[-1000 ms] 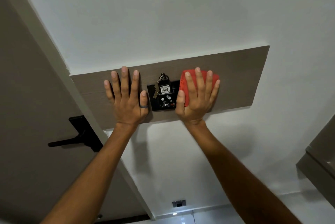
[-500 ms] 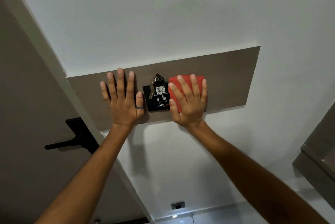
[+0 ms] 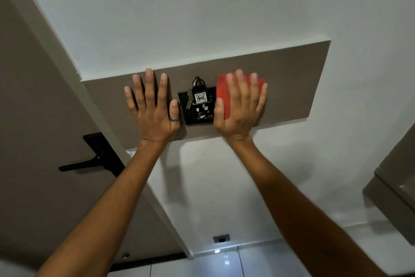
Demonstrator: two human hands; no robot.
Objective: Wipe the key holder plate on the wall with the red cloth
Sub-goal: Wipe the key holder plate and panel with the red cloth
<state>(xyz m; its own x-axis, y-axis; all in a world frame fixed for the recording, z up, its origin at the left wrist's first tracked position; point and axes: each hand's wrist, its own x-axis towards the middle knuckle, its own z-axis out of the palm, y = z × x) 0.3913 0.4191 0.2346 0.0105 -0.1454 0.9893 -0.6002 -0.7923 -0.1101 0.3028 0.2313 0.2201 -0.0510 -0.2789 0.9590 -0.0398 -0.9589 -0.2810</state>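
A long grey-brown key holder plate (image 3: 292, 79) is fixed to the white wall. At its middle sits a black key slot (image 3: 193, 117) with a key and a tag marked 406 (image 3: 200, 98) hanging in it. My right hand (image 3: 241, 108) lies flat on a folded red cloth (image 3: 223, 97), pressing it against the plate just right of the black slot. My left hand (image 3: 153, 108) rests flat on the plate to the left of the slot, fingers spread, a ring on the thumb.
A grey door with a black lever handle (image 3: 89, 162) stands to the left of the plate. A grey cabinet corner (image 3: 395, 187) juts in at the right. A small wall socket (image 3: 221, 238) sits low near the tiled floor.
My right hand slid the red cloth left toward the black slot, then back a little to the right. The left hand stayed flat in place.
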